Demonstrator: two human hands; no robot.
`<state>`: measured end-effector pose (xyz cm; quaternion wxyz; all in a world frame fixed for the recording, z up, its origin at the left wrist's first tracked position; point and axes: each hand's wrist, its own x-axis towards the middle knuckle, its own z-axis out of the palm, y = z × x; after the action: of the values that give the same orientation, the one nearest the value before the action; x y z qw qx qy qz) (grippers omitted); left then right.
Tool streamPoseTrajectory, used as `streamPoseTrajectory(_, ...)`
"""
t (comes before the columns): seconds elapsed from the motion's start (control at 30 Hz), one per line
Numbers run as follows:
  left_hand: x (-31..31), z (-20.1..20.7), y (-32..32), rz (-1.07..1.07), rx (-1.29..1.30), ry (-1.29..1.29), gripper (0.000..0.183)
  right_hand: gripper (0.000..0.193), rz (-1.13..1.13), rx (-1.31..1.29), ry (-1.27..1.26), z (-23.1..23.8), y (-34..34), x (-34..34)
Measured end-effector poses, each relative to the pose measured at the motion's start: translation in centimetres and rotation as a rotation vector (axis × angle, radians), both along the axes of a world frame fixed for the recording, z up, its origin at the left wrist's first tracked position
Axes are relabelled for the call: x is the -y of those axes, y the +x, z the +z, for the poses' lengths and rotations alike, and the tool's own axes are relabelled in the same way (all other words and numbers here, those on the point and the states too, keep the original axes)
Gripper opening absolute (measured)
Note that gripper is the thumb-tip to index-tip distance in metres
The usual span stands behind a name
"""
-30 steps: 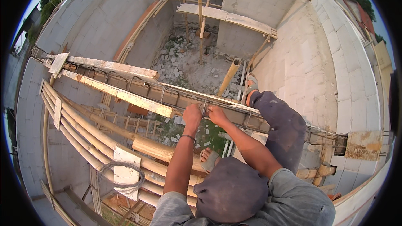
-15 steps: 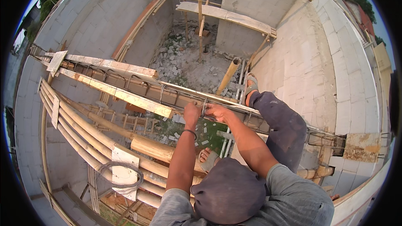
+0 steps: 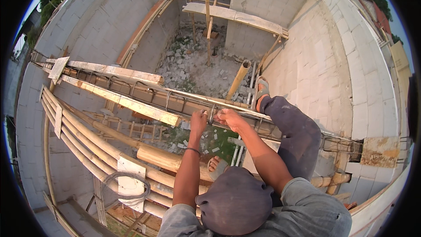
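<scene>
A long cage of thin steel bars (image 3: pixel 193 105) runs across the gap between the walls, with wooden boards along part of it. Close around one upright bent-steel stirrup (image 3: pixel 212 113) are both my hands. My left hand (image 3: pixel 198 122) is closed just left of the stirrup, its fingers pinched together. On the other side, my right hand (image 3: pixel 230 119) has its fingertips pinched close to the bars. What either hand holds is too small to make out. A pale timber board (image 3: pixel 131 104) ends left of my left hand.
Bundled bamboo poles (image 3: pixel 98 147) lie at the near left, with a coil of wire (image 3: pixel 127 184) on a flat white plate over them. Far below is ground with block rubble (image 3: pixel 180 59). An upright bamboo pole (image 3: pixel 239 81) stands beyond my right hand; block walls (image 3: pixel 320 61) surround everything.
My hands have parted slightly, the left moving a little left and nearer to me. My right hand remains beside the stirrup. The view has shifted slightly.
</scene>
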<state>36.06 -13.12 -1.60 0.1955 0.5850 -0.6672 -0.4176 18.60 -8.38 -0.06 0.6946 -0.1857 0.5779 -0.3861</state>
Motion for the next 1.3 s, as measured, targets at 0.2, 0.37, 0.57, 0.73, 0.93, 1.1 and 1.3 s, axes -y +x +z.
streamPoseTrajectory(0.2, -2.1, 0.2, 2.0, -0.023, -0.146, -0.124, 0.026, 0.019, -0.034, -0.182, -0.181, 4.6, 0.0, 0.8)
streamPoseTrajectory(0.37, -3.2, -0.7, 1.8, 0.016, -0.279, -0.216, 0.028, 0.020, 0.532, -1.065, -0.327, 8.3, 1.7, 6.3)
streamPoseTrajectory(0.57, -4.3, -2.1, -0.9, 0.164, -0.439, -0.212, 0.036, 0.016, 1.208, -1.612, -0.525, 6.7, 9.3, 8.5)
streamPoseTrajectory(0.73, -5.5, -1.8, -1.7, 0.228, -0.313, -0.352, 0.036, 0.012, 1.828, -1.798, -0.709, 2.7, 9.7, 8.6)
streamPoseTrajectory(0.93, -5.8, -0.3, 0.0, 0.120, -0.226, -0.266, 0.029, 0.011, 2.157, -1.855, -0.250, 2.0, 11.0, 9.7)
streamPoseTrajectory(1.1, -6.6, 0.6, 1.0, 0.059, -0.096, -0.266, 0.038, 0.015, 2.312, -1.870, -0.268, 5.3, 10.8, 8.8)
streamPoseTrajectory(1.3, -9.0, 2.4, 2.2, 0.310, 0.005, -0.251, 0.033, 0.015, 0.983, -1.711, -1.383, 8.8, 4.8, 6.6)
